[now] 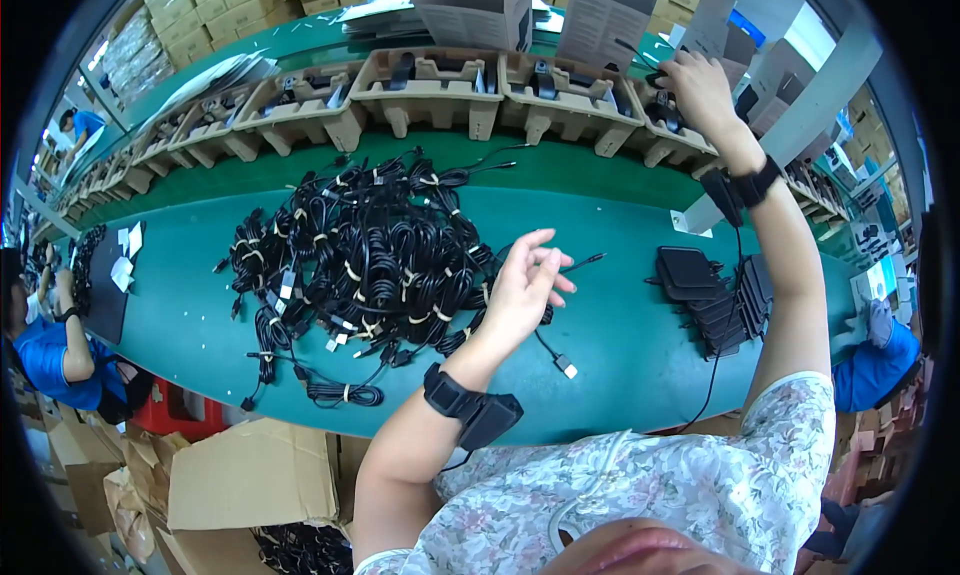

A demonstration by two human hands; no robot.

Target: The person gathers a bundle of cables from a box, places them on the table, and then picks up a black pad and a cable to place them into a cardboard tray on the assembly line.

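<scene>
At the far right, my right hand (pixel 697 90) is closed over a moulded pulp tray (pixel 672 147), its fingers pinching a black cable (pixel 640 57) whose thin end sticks out to the left. My left hand (pixel 522 290) hovers at the right edge of a large pile of black cables (pixel 375 255), many coiled and tied with pale bands. Its fingers are spread and loosely curled. Beside and under it, a loose cable shows a thin plug (pixel 590 262) and a USB plug (pixel 566 367); no grip on it is visible. Each wrist wears a black strapped device.
A row of pulp trays (pixel 425 100) holding black parts curves along the far side of the green table (pixel 590 415). Black flat adapters (pixel 715 300) are stacked at right, near a white post (pixel 820 90). Grey boxes (pixel 608 20) stand behind. Co-workers sit left and right; an open carton (pixel 250 475) is below.
</scene>
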